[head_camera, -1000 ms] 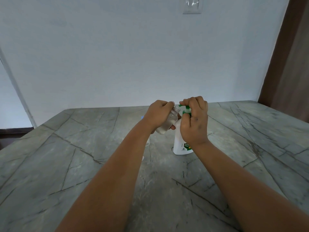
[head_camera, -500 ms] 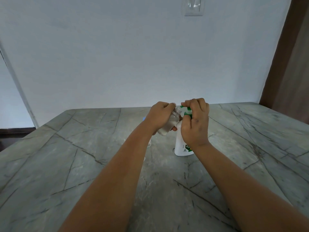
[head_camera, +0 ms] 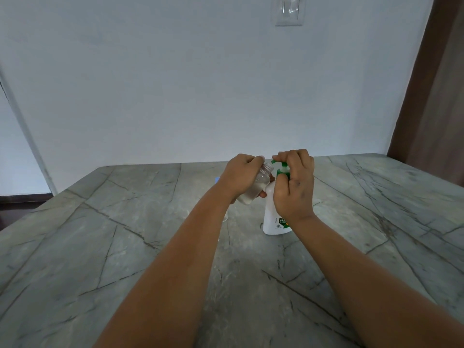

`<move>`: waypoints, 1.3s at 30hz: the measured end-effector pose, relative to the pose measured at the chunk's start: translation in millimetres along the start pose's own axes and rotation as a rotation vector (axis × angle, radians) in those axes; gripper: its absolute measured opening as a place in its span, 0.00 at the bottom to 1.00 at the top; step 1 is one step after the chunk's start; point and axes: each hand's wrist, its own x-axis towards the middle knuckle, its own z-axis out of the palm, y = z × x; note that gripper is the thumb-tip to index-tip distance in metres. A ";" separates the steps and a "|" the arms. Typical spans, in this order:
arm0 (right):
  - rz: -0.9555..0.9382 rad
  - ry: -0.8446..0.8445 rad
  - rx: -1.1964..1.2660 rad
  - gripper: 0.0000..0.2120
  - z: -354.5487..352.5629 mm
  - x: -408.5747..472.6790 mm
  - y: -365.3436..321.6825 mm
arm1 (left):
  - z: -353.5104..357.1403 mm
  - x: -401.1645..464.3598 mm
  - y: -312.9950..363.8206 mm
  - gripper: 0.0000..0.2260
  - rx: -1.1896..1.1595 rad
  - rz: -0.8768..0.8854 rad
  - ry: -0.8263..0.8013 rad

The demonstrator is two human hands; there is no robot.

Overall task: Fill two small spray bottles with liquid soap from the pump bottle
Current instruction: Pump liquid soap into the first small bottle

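Observation:
A white pump bottle (head_camera: 272, 219) with a green pump head (head_camera: 281, 170) stands on the grey stone table (head_camera: 100, 247). My right hand (head_camera: 293, 187) curls over the pump head, fingers on top of it. My left hand (head_camera: 241, 175) grips a small clear bottle (head_camera: 256, 187), uncapped and tilted, its open neck just under the green spout. Pale liquid sits in its lower part. Behind my left forearm a second clear item (head_camera: 225, 217) and something blue (head_camera: 216, 180) show only as slivers.
The table runs to a white wall at the back, with a light switch (head_camera: 290, 10) high up. A brown door frame (head_camera: 431, 84) stands at the right. The table's left edge drops off toward a dark floor.
The pump head has risen; more of its green stem shows under my right fingers. The view has tilted slightly; both hands stay in place at the bottle.

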 end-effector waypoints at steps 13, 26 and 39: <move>-0.012 -0.020 -0.014 0.17 -0.7 -1.7 0.3 | 0.1 -1.1 1.2 0.18 -0.003 -0.002 0.012; -0.025 -0.017 -0.050 0.16 0.1 -3.4 0.5 | -0.3 -0.5 0.3 0.20 0.018 -0.001 0.010; -0.012 -0.028 -0.049 0.14 -0.2 -3.7 3.0 | 0.2 -1.0 0.5 0.18 0.013 -0.017 0.005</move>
